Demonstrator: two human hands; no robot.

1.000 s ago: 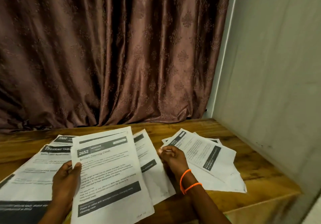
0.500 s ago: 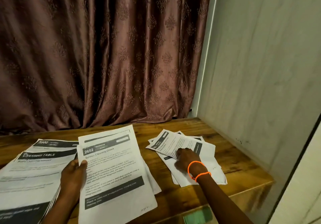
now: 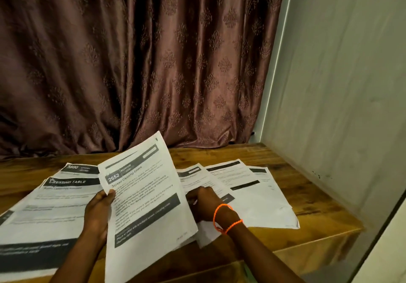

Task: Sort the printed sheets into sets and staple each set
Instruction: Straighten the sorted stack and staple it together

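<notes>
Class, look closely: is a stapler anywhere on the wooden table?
No: the brown wooden table bears only white printed sheets, and both hands touch paper.

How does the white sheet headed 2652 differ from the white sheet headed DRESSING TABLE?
The white printed sheet headed 2652 is lifted and tilted in the left hand; the white printed sheet headed DRESSING TABLE lies flat atop a pile on the wooden table. Both carry dark header bars.
</notes>
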